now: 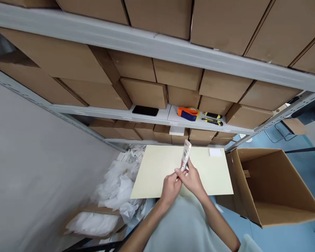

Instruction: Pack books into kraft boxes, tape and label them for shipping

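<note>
Both my hands meet over the near edge of a pale yellow table (pixel 157 168). My right hand (pixel 193 180) pinches the lower end of a small flat packet (pixel 186 155) with printed labels, held upright and on edge. My left hand (pixel 170 187) touches the packet's bottom end from the left, fingers curled on it. A small white card (pixel 215 152) lies on the table's far right corner, apart from both hands.
An open, empty cardboard box (pixel 273 185) stands on the floor to the right. White plastic bags (pixel 118 185) pile up at the left, some in a low box (pixel 91 224). The shelf (pixel 162 117) behind holds a black phone (pixel 145 110), a tape dispenser (pixel 188 113), two utility knives (pixel 212 119) and cartons.
</note>
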`<state>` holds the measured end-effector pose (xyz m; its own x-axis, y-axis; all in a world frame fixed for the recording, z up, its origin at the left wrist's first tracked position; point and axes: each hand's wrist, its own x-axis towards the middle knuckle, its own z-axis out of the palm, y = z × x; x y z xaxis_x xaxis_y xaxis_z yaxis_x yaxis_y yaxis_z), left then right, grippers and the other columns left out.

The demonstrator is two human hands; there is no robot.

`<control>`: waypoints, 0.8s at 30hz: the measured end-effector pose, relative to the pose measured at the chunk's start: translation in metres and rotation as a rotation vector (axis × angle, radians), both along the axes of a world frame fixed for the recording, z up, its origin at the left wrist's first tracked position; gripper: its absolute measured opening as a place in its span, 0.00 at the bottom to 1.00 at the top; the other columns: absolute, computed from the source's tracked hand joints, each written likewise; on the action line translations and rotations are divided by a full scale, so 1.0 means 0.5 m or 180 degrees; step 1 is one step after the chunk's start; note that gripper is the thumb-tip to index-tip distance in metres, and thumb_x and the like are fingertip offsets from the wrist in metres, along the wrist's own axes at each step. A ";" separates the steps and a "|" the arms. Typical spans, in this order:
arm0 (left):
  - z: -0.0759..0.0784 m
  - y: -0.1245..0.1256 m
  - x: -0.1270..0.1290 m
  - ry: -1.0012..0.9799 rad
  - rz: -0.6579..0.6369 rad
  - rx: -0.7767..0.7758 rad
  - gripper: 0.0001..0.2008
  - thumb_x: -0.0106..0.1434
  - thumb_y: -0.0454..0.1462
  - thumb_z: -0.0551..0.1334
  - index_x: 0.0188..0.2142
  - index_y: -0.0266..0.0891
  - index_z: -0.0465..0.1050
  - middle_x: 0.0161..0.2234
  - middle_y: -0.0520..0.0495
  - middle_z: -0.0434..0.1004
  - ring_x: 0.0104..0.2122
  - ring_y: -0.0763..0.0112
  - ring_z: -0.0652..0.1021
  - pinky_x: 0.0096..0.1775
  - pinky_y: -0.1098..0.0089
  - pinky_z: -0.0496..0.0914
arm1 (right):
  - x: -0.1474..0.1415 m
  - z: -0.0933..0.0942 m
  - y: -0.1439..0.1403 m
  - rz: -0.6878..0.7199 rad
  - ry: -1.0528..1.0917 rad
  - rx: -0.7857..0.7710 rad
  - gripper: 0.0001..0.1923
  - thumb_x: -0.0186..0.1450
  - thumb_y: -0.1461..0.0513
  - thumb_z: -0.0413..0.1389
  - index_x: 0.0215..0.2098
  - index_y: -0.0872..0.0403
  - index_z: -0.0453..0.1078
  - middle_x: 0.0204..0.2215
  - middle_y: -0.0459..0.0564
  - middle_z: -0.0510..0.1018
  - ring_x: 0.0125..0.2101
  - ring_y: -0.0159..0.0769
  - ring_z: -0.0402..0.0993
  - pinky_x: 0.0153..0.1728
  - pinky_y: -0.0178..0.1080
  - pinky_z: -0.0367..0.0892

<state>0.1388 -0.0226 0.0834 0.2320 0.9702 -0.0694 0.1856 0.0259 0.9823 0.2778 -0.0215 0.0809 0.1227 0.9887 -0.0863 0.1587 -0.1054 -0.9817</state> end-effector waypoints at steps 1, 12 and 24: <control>0.000 0.001 -0.009 -0.0008 -0.0150 0.0057 0.17 0.67 0.49 0.69 0.48 0.43 0.89 0.47 0.40 0.90 0.48 0.49 0.87 0.56 0.55 0.80 | -0.004 0.003 0.009 -0.0076 0.0075 -0.0046 0.34 0.70 0.38 0.63 0.63 0.51 0.77 0.51 0.57 0.88 0.55 0.56 0.85 0.59 0.54 0.79; 0.065 0.103 -0.182 -0.1083 -0.0144 -0.1294 0.36 0.59 0.65 0.74 0.48 0.36 0.84 0.43 0.34 0.90 0.38 0.50 0.88 0.39 0.60 0.82 | -0.016 0.091 0.045 -0.0120 0.1820 -0.0506 0.34 0.58 0.39 0.74 0.51 0.54 0.83 0.51 0.62 0.89 0.51 0.62 0.88 0.53 0.59 0.83; 0.074 0.126 -0.178 -0.0289 0.0897 -0.0203 0.35 0.67 0.67 0.63 0.47 0.38 0.83 0.36 0.44 0.89 0.30 0.58 0.85 0.34 0.64 0.81 | -0.069 0.050 0.092 -0.0605 0.0961 -0.0131 0.53 0.55 0.32 0.73 0.67 0.56 0.78 0.71 0.67 0.73 0.72 0.65 0.70 0.72 0.64 0.67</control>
